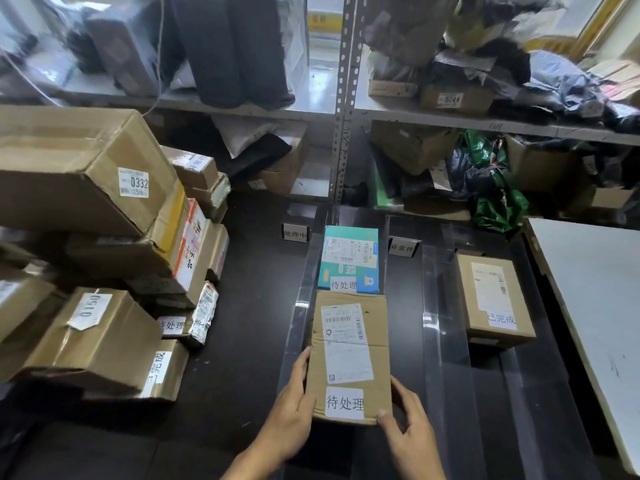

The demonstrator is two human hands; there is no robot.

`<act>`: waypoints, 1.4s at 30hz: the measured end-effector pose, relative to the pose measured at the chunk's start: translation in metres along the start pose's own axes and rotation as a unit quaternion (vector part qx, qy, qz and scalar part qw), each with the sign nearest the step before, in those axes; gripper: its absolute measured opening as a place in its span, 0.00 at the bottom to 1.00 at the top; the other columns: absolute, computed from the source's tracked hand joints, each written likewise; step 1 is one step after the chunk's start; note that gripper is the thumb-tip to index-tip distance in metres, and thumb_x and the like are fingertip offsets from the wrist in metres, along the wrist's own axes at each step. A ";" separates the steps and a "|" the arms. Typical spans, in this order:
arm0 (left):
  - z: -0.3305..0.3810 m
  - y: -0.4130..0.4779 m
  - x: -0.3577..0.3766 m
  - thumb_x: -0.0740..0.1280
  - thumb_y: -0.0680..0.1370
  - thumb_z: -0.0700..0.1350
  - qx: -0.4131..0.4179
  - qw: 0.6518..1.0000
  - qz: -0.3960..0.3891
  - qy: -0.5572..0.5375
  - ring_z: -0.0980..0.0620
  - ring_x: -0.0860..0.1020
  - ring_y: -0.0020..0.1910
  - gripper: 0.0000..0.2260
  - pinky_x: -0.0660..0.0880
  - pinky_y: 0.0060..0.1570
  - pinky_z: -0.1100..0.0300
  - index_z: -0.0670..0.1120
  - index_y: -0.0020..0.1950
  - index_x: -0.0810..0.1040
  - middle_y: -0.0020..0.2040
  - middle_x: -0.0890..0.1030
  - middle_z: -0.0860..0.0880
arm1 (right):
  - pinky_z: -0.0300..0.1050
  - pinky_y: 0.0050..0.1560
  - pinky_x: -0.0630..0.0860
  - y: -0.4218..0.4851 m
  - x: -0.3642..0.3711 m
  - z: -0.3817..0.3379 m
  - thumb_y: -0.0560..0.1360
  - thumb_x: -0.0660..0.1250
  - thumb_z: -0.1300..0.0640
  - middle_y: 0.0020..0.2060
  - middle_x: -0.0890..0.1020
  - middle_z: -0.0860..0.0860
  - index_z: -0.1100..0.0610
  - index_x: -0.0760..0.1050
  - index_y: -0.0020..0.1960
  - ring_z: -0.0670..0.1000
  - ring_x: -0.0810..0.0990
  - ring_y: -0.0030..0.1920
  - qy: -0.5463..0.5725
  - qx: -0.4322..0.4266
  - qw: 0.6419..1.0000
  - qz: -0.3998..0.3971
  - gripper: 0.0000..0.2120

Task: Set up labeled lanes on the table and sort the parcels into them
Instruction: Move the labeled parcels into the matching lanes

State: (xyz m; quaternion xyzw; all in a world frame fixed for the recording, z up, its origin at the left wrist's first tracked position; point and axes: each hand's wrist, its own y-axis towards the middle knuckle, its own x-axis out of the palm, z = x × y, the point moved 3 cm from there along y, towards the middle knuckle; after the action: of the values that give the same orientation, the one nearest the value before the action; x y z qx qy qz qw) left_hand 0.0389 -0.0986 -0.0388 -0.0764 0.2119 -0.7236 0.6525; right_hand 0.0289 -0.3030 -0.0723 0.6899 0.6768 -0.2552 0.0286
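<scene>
Your left hand (294, 407) holds the left edge of the brown parcel (349, 355). Your right hand (408, 424) pinches its near right corner, thumb on top. The parcel lies flat on the table (242, 341) between your 2 hands, with a teal parcel (348, 258) just beyond.

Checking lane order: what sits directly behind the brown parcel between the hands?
A teal box tagged 待处理 lies just behind the brown parcel, in the same lane. Its near side is hidden.
</scene>
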 end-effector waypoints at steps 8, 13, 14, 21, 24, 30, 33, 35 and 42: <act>-0.007 -0.017 -0.048 0.57 0.79 0.45 0.008 0.996 0.081 -0.042 0.79 0.59 0.66 0.28 0.58 0.65 0.76 0.67 0.71 0.49 0.73 0.58 0.66 | 0.36 0.55 0.73 0.027 -0.011 -0.024 0.72 0.72 0.69 0.63 0.76 0.62 0.61 0.76 0.63 0.61 0.77 0.59 -0.006 0.020 0.997 0.078 0.21; 0.005 -0.053 -0.110 0.58 0.78 0.47 0.082 0.969 0.203 -0.115 0.66 0.58 0.74 0.25 0.56 0.75 0.60 0.64 0.72 0.56 0.76 0.59 0.63 | 0.24 0.49 0.71 0.025 0.019 -0.113 0.67 0.67 0.50 0.53 0.81 0.49 0.44 0.77 0.53 0.40 0.79 0.47 0.035 -0.120 0.991 0.047 0.15; 0.009 -0.063 -0.123 0.58 0.78 0.47 0.107 0.957 0.237 -0.129 0.65 0.60 0.74 0.24 0.57 0.75 0.60 0.61 0.73 0.58 0.75 0.62 0.62 | 0.25 0.49 0.73 0.017 0.034 -0.132 0.66 0.66 0.49 0.50 0.83 0.43 0.45 0.76 0.53 0.37 0.80 0.47 0.048 -0.163 0.985 0.015 0.15; 0.011 -0.130 -0.198 0.60 0.77 0.47 0.210 0.820 0.512 -0.147 0.54 0.77 0.62 0.15 0.72 0.59 0.67 0.48 0.63 0.74 0.60 0.80 0.53 | 0.42 0.52 0.79 -0.004 0.169 -0.223 0.74 0.63 0.50 0.53 0.82 0.39 0.34 0.73 0.59 0.44 0.82 0.54 0.005 -0.282 0.926 -0.251 0.16; -0.017 -0.130 -0.221 0.61 0.80 0.43 0.134 0.757 0.617 -0.169 0.57 0.74 0.62 0.12 0.69 0.54 0.75 0.49 0.64 0.72 0.62 0.77 0.51 | 0.49 0.58 0.78 0.008 0.233 -0.236 0.79 0.63 0.48 0.55 0.81 0.36 0.38 0.71 0.63 0.42 0.79 0.59 -0.034 -0.235 0.916 -0.323 0.13; -0.065 -0.101 -0.231 0.57 0.83 0.50 -0.035 0.784 0.568 -0.248 0.57 0.64 0.69 0.24 0.63 0.66 0.60 0.58 0.78 0.55 0.77 0.61 0.50 | 0.43 0.66 0.68 0.021 0.315 -0.257 0.81 0.60 0.49 0.69 0.74 0.47 0.51 0.64 0.76 0.46 0.72 0.68 -0.103 -0.194 0.925 -0.309 0.24; -0.070 -0.090 -0.228 0.55 0.82 0.56 -0.072 0.801 0.530 -0.271 0.53 0.59 0.76 0.25 0.58 0.74 0.52 0.62 0.78 0.50 0.79 0.57 0.53 | 0.53 0.73 0.65 0.031 0.332 -0.256 0.81 0.59 0.45 0.75 0.68 0.51 0.50 0.56 0.79 0.51 0.67 0.74 -0.109 -0.188 0.935 -0.280 0.30; -0.069 -0.085 -0.228 0.54 0.82 0.58 -0.071 0.803 0.521 -0.280 0.53 0.59 0.76 0.24 0.57 0.75 0.50 0.65 0.77 0.50 0.79 0.57 0.54 | 0.55 0.73 0.65 0.037 0.336 -0.258 0.80 0.59 0.43 0.76 0.67 0.51 0.49 0.54 0.80 0.53 0.67 0.74 -0.109 -0.179 0.939 -0.273 0.31; -0.058 -0.076 -0.217 0.53 0.82 0.60 -0.085 0.819 0.461 -0.330 0.52 0.61 0.75 0.27 0.60 0.70 0.58 0.52 0.79 0.55 0.77 0.61 0.52 | 0.51 0.64 0.74 0.027 0.334 -0.260 0.81 0.59 0.43 0.68 0.75 0.52 0.47 0.62 0.75 0.52 0.76 0.62 -0.112 -0.189 0.932 -0.288 0.24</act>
State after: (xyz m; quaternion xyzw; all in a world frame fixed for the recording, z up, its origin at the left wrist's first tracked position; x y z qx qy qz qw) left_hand -0.0228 0.1295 -0.0240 -0.2588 0.0552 -0.2487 0.9317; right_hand 0.1203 0.1019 0.0146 0.4142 0.8745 -0.1953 0.1599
